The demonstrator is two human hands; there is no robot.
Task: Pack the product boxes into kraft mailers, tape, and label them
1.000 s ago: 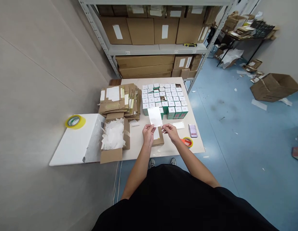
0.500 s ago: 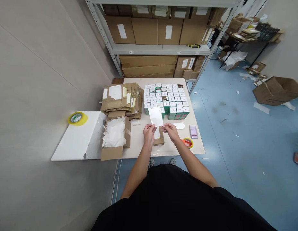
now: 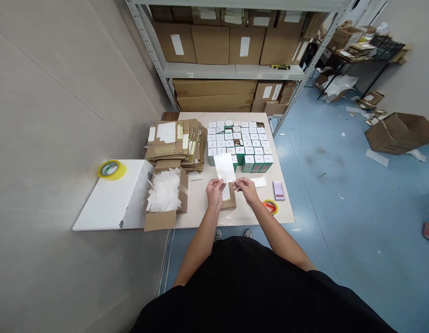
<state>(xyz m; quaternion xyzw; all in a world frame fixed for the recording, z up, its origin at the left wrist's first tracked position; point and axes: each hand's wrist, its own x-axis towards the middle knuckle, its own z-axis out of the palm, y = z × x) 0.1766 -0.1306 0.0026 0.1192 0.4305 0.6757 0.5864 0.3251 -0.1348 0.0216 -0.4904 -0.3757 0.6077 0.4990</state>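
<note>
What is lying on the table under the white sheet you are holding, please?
A flat brown cardboard piece lies beneath the white sheet, which the left hand and right hand hold. Sheet and hands cover much of it.

Stockroom: shelving (image 3: pixel 231 70) of cartons (image 3: pixel 211 44), packing table (image 3: pixel 207 203).

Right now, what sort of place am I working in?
Probably a stockroom or packing area: metal shelving stacked with cardboard cartons, and a table with rows of small green-and-white boxes and flattened cardboard. The left hand and right hand pinch a white sheet.
</note>
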